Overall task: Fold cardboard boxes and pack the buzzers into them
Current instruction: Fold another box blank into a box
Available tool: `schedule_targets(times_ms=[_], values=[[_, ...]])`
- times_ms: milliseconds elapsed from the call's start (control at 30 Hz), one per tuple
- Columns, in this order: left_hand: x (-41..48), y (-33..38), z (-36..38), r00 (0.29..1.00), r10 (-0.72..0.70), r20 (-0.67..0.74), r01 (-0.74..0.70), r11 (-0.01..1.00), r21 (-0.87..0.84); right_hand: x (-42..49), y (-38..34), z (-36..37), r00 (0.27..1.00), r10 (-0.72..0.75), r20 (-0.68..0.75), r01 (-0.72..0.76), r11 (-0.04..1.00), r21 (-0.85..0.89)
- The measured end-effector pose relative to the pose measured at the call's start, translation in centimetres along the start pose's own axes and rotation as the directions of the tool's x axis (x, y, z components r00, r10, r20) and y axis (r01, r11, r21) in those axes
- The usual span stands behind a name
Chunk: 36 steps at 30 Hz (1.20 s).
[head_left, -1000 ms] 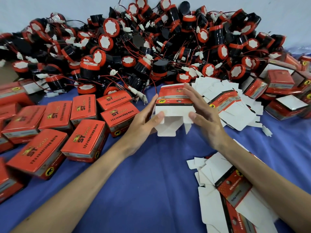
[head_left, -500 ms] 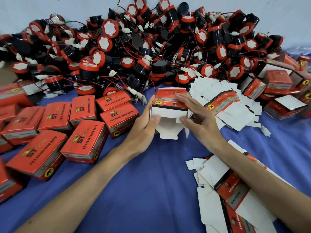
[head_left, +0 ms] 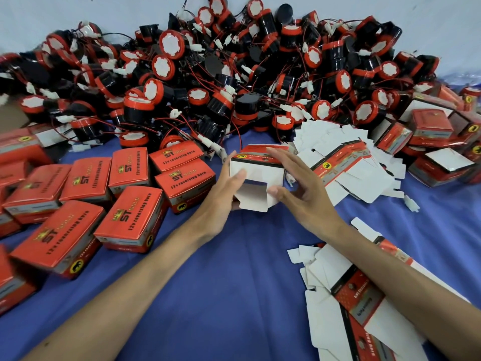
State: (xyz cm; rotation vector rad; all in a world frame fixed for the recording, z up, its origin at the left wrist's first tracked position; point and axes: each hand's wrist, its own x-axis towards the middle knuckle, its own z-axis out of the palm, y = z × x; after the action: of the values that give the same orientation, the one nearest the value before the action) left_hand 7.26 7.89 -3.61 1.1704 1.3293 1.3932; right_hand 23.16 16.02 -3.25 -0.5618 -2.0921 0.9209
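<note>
Two hands are meeting over a half-formed red-and-white cardboard box (head_left: 260, 170) at the middle of the blue cloth (head_left: 221, 295). The left hand (head_left: 221, 196) is gripping the box's left side, its thumb pressing on the near white face while its fingers are passing out of sight behind. The right hand (head_left: 302, 194) is lying open against the right side, with its fingers nearly straight and reaching across the red top edge. Its thumb tip is touching the white bottom flap, which is hanging toward the near side. Blur is softening both hands.

Along the far side, a heap of round black-and-red buzzers (head_left: 234, 74) is spreading from left to right, tangled with red wires and white plug connectors. Its near edge is lying just beyond the box. To the left, closed red cardboard boxes (head_left: 130, 217) printed "ST" are standing in loose rows, the closest just beside the left wrist. Just right of the box, a pile of flat white-and-red box blanks (head_left: 346, 168) is fanning out behind the right hand; whether it is touching the fingers I cannot tell. At the near right, a second stack of flat blanks (head_left: 364, 308) is lying partly under the right forearm. Formed red boxes (head_left: 429, 123), some showing open white flaps, are crowding the far right. One loose white connector (head_left: 411, 204) is lying alone on the cloth.
</note>
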Motion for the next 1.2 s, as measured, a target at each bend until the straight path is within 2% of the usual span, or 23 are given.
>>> schedule_targets(times_ms=[67,133,333,467,600,733,867,1000,1067,1200], values=[[-0.2,0.1,0.0,0.998,0.015,0.063,-0.009,0.996,-0.087,0.0,0.0,0.0,1.000,0.012,-0.026,-0.012,1.000,0.013],[-0.3,0.3,-0.1,0.996,0.041,0.084,-0.032,0.995,-0.098,0.0,-0.1,0.1,0.999,0.011,-0.048,-0.010,1.000,0.021],[-0.1,0.7,-0.2,0.991,0.132,0.027,-0.131,0.990,-0.044,0.0,-0.6,0.5,0.996,-0.024,-0.085,0.026,0.999,0.021],[-0.1,0.8,0.0,0.981,0.187,-0.056,-0.190,0.980,-0.064,-0.3,-0.8,0.6,0.995,-0.089,-0.036,0.090,0.996,0.022],[-0.2,0.8,0.0,0.976,0.210,-0.062,-0.213,0.976,-0.048,-0.6,-0.7,0.3,0.992,-0.107,0.068,0.105,0.994,0.037],[-0.2,0.9,0.4,0.974,0.227,-0.018,-0.228,0.973,-0.038,-0.5,-0.7,0.7,0.991,-0.127,-0.032,0.125,0.990,-0.059],[-0.5,0.9,1.0,0.955,0.296,-0.025,-0.294,0.953,0.067,-0.3,-0.4,0.7,0.985,-0.127,-0.114,0.113,0.986,-0.121],[-0.4,0.8,0.8,0.956,0.292,-0.039,-0.288,0.954,0.081,0.0,-0.3,0.8,0.986,-0.162,-0.040,0.155,0.976,-0.153],[-0.3,0.7,0.6,0.964,0.264,-0.043,-0.263,0.964,0.029,-0.2,-0.4,0.7,0.986,-0.164,0.016,0.165,0.980,-0.108],[-0.1,0.5,0.1,0.975,0.212,-0.068,-0.217,0.974,-0.070,-0.5,-0.7,0.2,0.992,-0.061,0.107,0.030,0.963,0.267]])
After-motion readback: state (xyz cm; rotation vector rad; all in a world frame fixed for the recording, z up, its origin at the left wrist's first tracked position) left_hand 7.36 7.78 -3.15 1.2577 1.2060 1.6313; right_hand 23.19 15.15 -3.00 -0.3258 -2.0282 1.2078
